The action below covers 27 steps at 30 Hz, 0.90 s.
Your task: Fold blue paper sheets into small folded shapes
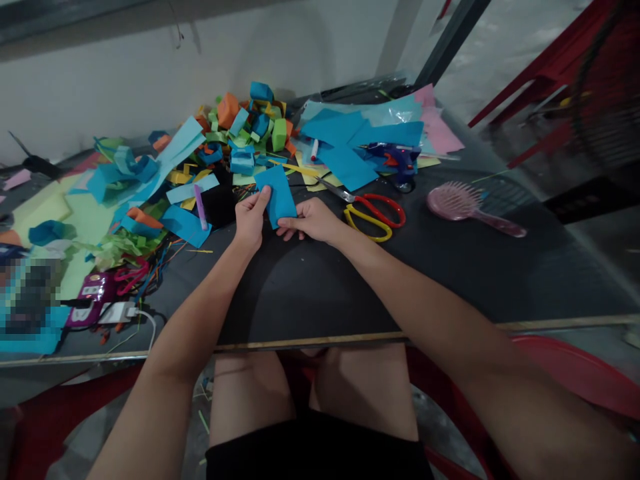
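Both my hands hold one small rectangle of blue paper (pixel 278 195) above the dark table. My left hand (pixel 253 212) pinches its left edge, thumb on top. My right hand (pixel 309 220) grips the lower right corner, with the thumb lying over the paper and the fingers beneath. Just right of my right hand lie scissors (pixel 371 215) with one red and one yellow handle loop, their blades pointing to the back left. A purple stick-like thing (pixel 201 207) rests on blue paper to the left of my left hand.
Folded paper pieces (pixel 240 127) in several colours are heaped at the back. Behind the scissors are blue sheets (pixel 345 157) and a glue gun (pixel 397 159). A pink hairbrush (pixel 467 207) lies on the right. At left sit a purple power strip (pixel 91 300) and a white plug (pixel 117 312).
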Each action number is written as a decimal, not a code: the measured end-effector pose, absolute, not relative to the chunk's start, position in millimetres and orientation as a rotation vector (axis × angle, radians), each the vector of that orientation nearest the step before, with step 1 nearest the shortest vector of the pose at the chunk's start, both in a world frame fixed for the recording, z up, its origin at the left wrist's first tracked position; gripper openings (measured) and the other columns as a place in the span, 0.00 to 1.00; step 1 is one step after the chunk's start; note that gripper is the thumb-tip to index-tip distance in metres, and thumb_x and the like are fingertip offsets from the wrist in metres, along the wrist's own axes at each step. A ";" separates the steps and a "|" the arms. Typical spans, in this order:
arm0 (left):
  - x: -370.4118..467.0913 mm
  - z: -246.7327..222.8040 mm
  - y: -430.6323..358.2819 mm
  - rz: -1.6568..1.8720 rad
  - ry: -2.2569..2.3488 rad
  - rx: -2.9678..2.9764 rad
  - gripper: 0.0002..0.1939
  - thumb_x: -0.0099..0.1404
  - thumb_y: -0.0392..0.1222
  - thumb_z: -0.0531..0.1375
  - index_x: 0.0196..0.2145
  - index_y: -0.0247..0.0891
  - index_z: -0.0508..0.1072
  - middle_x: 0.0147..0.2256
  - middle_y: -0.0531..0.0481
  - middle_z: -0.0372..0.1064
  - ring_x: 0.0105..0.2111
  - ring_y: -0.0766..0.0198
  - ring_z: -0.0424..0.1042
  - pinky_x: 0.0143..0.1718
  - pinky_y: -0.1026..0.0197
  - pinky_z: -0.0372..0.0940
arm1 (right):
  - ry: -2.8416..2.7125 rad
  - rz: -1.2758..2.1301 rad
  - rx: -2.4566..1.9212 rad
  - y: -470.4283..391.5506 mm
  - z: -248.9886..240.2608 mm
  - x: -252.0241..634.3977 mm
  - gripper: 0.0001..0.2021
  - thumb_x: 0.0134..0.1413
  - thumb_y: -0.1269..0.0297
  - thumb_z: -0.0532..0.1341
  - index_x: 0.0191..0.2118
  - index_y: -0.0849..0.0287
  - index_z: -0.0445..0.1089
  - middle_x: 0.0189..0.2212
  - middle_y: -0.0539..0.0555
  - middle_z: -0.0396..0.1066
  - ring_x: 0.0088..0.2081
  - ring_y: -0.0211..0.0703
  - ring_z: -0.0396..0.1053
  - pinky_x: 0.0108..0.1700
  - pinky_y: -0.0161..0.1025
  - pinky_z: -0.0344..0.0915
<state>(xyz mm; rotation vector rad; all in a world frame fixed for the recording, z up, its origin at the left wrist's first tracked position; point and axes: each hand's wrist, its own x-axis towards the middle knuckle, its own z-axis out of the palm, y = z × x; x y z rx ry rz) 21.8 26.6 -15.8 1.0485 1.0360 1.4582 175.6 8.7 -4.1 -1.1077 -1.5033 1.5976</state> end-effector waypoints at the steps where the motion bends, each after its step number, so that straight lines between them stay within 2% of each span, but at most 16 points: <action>1: 21.7 -15.8 27.1 1.454 1.034 1.035 0.29 0.53 0.61 0.71 0.16 0.38 0.64 0.16 0.59 0.51 0.18 0.74 0.50 0.18 0.66 0.49 | -1.498 1.639 -1.062 9.2 -4.3 176.1 0.17 0.44 0.52 0.73 0.28 0.63 0.78 0.32 0.61 0.82 0.26 0.41 0.77 0.18 0.30 0.61; 4: 21.9 -15.1 27.3 1.475 1.020 1.035 0.30 0.51 0.62 0.71 0.16 0.37 0.63 0.17 0.59 0.52 0.18 0.74 0.51 0.19 0.66 0.51 | -1.486 1.716 -0.986 10.0 -4.7 177.5 0.19 0.42 0.48 0.74 0.28 0.62 0.78 0.33 0.60 0.82 0.26 0.39 0.77 0.20 0.30 0.63; 8: 25.1 -11.6 23.0 1.500 1.019 1.130 0.32 0.49 0.64 0.71 0.14 0.37 0.61 0.16 0.59 0.49 0.19 0.74 0.48 0.18 0.66 0.47 | -1.461 1.626 -1.056 9.2 -5.5 176.2 0.18 0.30 0.56 0.79 0.28 0.62 0.79 0.26 0.56 0.80 0.29 0.39 0.77 0.27 0.31 0.71; 13: 30.2 -8.1 15.2 1.435 1.048 1.200 0.27 0.54 0.63 0.69 0.17 0.37 0.68 0.18 0.57 0.56 0.20 0.73 0.53 0.19 0.65 0.51 | -1.378 1.539 -1.094 7.3 -7.6 173.3 0.15 0.35 0.58 0.76 0.28 0.64 0.78 0.26 0.57 0.79 0.24 0.38 0.75 0.24 0.32 0.68; 16: 28.2 -8.1 14.7 1.452 1.074 1.177 0.19 0.54 0.58 0.71 0.29 0.39 0.77 0.19 0.57 0.59 0.21 0.71 0.57 0.22 0.65 0.55 | -1.423 1.510 -1.095 5.9 -7.4 173.9 0.14 0.37 0.59 0.75 0.27 0.65 0.77 0.26 0.58 0.79 0.24 0.39 0.74 0.24 0.33 0.69; 18: 25.2 -7.9 15.9 1.482 1.094 1.163 0.22 0.53 0.54 0.73 0.42 0.43 0.79 0.19 0.59 0.59 0.21 0.71 0.58 0.24 0.65 0.56 | -1.450 1.506 -1.084 5.0 -7.5 173.8 0.14 0.38 0.59 0.75 0.28 0.64 0.77 0.26 0.59 0.79 0.25 0.40 0.75 0.25 0.34 0.70; 20: 22.4 -7.6 17.5 1.499 1.098 1.192 0.25 0.53 0.53 0.73 0.48 0.45 0.79 0.20 0.59 0.62 0.21 0.71 0.59 0.25 0.65 0.57 | -1.413 1.517 -1.078 4.6 -8.4 172.5 0.17 0.39 0.54 0.74 0.30 0.63 0.77 0.28 0.59 0.79 0.27 0.41 0.76 0.26 0.35 0.70; 24: 19.9 -7.5 20.0 1.498 1.065 1.294 0.14 0.59 0.52 0.70 0.39 0.42 0.82 0.30 0.51 0.72 0.26 0.68 0.65 0.29 0.65 0.61 | -1.228 1.489 -1.111 7.2 -12.2 169.7 0.23 0.38 0.42 0.72 0.31 0.59 0.74 0.25 0.54 0.76 0.26 0.42 0.75 0.25 0.37 0.71; 27: 18.2 -8.7 21.1 1.479 1.067 1.364 0.12 0.62 0.51 0.67 0.39 0.42 0.82 0.27 0.52 0.71 0.24 0.69 0.63 0.27 0.65 0.60 | -1.195 1.394 -1.126 11.1 -14.0 171.5 0.24 0.36 0.40 0.72 0.29 0.57 0.74 0.23 0.50 0.72 0.25 0.40 0.71 0.26 0.38 0.71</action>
